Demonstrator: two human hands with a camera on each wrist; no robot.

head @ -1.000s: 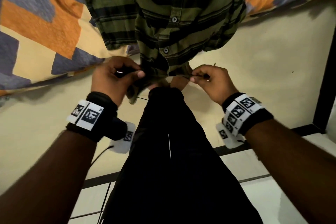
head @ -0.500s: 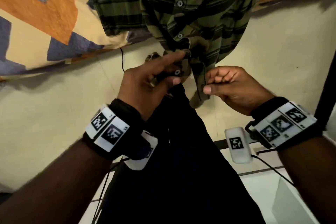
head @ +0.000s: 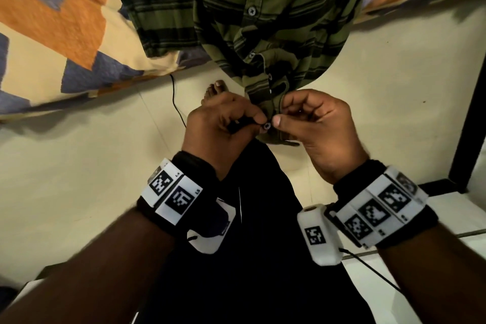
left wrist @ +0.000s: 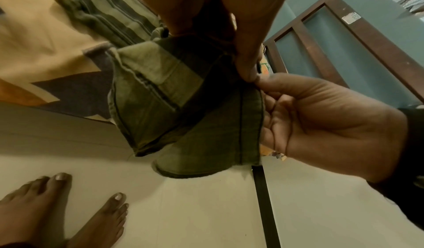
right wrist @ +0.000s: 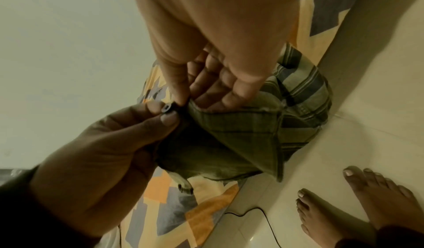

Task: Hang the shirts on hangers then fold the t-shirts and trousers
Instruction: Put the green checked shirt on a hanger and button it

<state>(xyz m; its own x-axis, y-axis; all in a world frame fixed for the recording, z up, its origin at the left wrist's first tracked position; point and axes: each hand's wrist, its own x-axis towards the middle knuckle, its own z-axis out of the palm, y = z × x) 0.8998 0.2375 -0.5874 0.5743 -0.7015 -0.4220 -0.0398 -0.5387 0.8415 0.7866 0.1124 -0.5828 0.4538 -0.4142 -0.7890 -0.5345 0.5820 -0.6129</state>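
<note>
We hold the green striped shirt (head: 252,8) in front of us, its body draped off the near edge of the bed (head: 52,42) with the patterned sheet and its hem hanging toward the floor (head: 79,166). Its long axis runs far to near, the button placket straight down the middle toward our hands.

Our left hand (head: 221,123) pinches a dark button (head: 266,126) between thumb and forefinger — the right wrist view shows the button edge-on, caught at the fingertips (right wrist: 168,119). Our right hand (head: 313,123) pinches the other front edge of the shirt just beside it, thumb tip almost touching the button, the remaining fingers curled behind the cloth. In the left wrist view the right thumb and forefinger are pressed together on that seam edge, with the hem flap hanging loose below.

What the next move turns on, as we judge it, is that the button lies immediately left of the right thumb while the buttonhole edge sits under the right fingers — the two are side by side, across the placket, not along it. We cannot tell exactly where the buttonhole is, since the fingers cover it. The left hand has the button, so it is the nearer one to push through while the right holds the cloth taut. No hanger shows in any view. Our bare feet (right wrist: 358,201) stand on the floor below.
</note>
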